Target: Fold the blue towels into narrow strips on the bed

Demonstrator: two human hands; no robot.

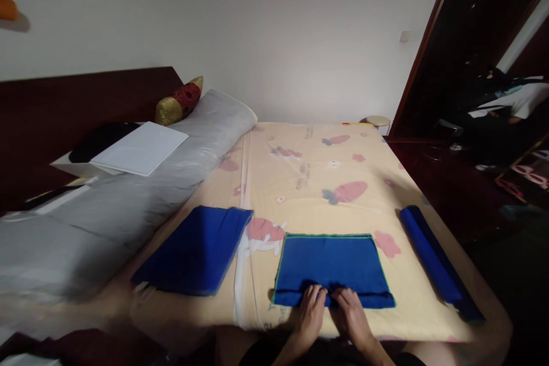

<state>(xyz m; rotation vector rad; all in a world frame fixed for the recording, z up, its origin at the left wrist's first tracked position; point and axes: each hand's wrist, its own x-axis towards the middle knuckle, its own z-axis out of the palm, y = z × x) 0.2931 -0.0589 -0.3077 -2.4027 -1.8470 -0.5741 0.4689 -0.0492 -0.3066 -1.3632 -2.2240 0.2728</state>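
Note:
A blue cloth (pixel 330 260) with green edging lies flat on the bed, its near edge turned over in a narrow fold. My left hand (pixel 314 309) grips that fold with curled fingers, just left of its middle. Close beside it, my right hand (pixel 349 310) is closed on the same fold. The fingertips are partly hidden against the fabric. To the left lies another blue cloth (pixel 197 251), flat and folded. A rolled blue cloth (pixel 431 254) rests near the bed's right edge.
The bed (pixel 309 211) has a cream sheet with carrot prints. Along its left side are a long grey pillow (pixel 214 120), a white flat box (pixel 143 148) and a red and gold cushion (pixel 182 102). A small stool (pixel 378 121) stands beyond the far right corner.

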